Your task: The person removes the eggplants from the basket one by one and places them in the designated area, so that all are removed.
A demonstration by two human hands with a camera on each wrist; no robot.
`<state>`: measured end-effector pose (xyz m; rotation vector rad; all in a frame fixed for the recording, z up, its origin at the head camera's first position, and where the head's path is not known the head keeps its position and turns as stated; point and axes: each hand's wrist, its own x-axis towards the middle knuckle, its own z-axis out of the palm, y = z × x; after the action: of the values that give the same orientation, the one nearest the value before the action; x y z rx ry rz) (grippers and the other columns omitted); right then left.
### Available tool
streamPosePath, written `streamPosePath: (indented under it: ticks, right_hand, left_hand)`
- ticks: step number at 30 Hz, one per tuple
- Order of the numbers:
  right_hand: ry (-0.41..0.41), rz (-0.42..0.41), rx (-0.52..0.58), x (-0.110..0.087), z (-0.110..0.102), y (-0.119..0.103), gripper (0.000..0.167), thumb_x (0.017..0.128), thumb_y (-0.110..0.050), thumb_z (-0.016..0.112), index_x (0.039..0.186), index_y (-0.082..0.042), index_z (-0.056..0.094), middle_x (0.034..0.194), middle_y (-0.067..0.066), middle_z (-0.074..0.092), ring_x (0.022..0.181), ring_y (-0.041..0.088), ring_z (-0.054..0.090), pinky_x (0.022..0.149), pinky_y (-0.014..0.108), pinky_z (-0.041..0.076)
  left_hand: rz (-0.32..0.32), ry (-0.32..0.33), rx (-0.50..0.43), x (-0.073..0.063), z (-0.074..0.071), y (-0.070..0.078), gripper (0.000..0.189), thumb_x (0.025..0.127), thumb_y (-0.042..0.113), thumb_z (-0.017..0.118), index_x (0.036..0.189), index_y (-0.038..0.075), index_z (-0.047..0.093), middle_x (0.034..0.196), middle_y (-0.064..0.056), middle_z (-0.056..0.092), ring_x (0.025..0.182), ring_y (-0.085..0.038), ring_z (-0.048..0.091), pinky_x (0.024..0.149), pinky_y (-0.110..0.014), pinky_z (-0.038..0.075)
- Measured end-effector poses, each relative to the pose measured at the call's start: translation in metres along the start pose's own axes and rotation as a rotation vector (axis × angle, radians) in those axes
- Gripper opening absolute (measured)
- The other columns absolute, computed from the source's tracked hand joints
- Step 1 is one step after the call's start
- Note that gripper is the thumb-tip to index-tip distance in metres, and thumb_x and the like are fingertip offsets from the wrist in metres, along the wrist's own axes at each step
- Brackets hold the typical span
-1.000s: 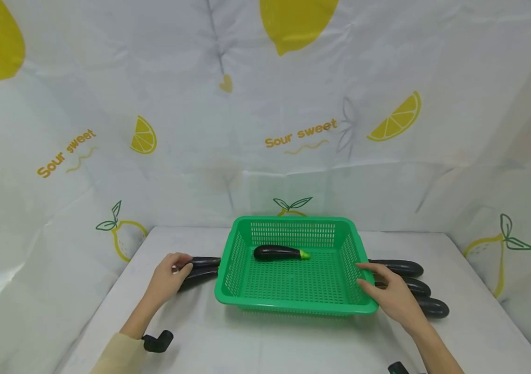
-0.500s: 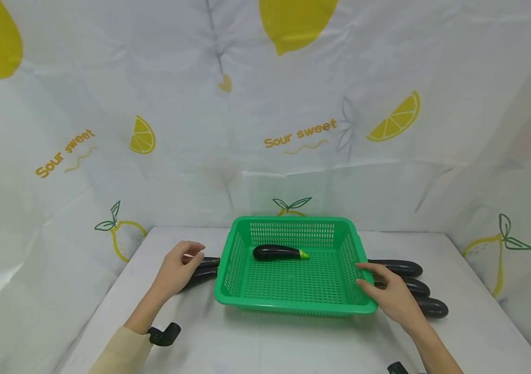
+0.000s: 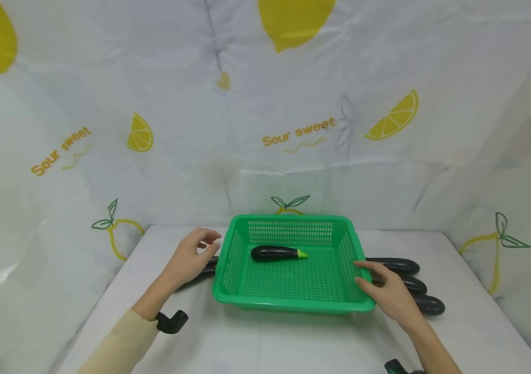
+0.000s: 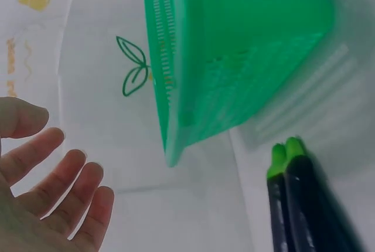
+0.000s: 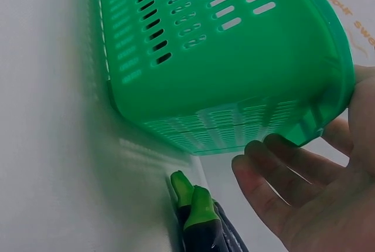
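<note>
A green plastic basket [image 3: 293, 301] stands mid-table with one eggplant [image 3: 274, 253] lying inside, its green stem end to the right. My left hand [image 3: 192, 257] hovers near the basket's left side, holding nothing. In the left wrist view its fingers [image 4: 64, 187] are spread and apart from the basket. Two eggplants [image 4: 304, 199] lie below that hand, partly hidden by it in the head view. My right hand [image 3: 389, 291] holds the basket's right rim, thumb and index finger over the edge. The other fingers [image 5: 269, 187] show outside the wall in the right wrist view.
Three eggplants [image 3: 426, 305] lie on the table right of the basket, partly behind my right hand. A white sheet with printed lemons [image 3: 391, 114] rises along the back and sides of the white table [image 3: 228, 343]. Each wrist carries a black camera mount [image 3: 172, 322].
My left hand has lifted off the left eggplants and moved right and up toward the basket's left rim. The right hand stays at the right rim; the basket stays in place.
</note>
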<state>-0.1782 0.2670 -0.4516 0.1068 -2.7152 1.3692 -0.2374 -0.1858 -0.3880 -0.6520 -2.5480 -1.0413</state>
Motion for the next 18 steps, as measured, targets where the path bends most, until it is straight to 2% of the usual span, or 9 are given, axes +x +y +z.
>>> streamPosePath:
  ticks: [7, 11, 18]
  right_hand:
    - [0.001, 0.004, 0.01, 0.0, 0.0, 0.0, 0.052, 0.099, -0.032, 0.069, 0.142, -0.006, 0.057, 0.142, 0.023, 0.054, 0.112, 0.032, 0.061, 0.084, 0.03, 0.052]
    - [0.001, 0.001, 0.006, 0.001, 0.0, -0.001, 0.051, 0.099, -0.032, 0.069, 0.141, -0.006, 0.057, 0.143, 0.023, 0.053, 0.113, 0.033, 0.061, 0.087, 0.033, 0.051]
    - [0.003, 0.006, -0.006, 0.001, 0.0, -0.001, 0.051, 0.098, -0.031, 0.069, 0.141, -0.005, 0.058, 0.14, 0.023, 0.055, 0.112, 0.033, 0.062, 0.085, 0.032, 0.052]
  left_hand:
    - [0.04, -0.06, -0.028, 0.017, 0.004, 0.02, 0.021, 0.102, 0.014, 0.063, 0.119, 0.004, 0.068, 0.116, -0.01, 0.065, 0.104, -0.027, 0.061, 0.089, -0.052, 0.052]
    - [0.051, -0.093, -0.048, 0.028, 0.009, 0.03, 0.022, 0.102, 0.015, 0.063, 0.12, 0.004, 0.068, 0.118, -0.012, 0.065, 0.106, -0.029, 0.061, 0.09, -0.051, 0.051]
    - [0.053, -0.133, -0.065, 0.044, 0.021, 0.037, 0.025, 0.103, 0.018, 0.062, 0.123, 0.005, 0.067, 0.12, -0.011, 0.063, 0.108, -0.031, 0.059, 0.091, -0.046, 0.05]
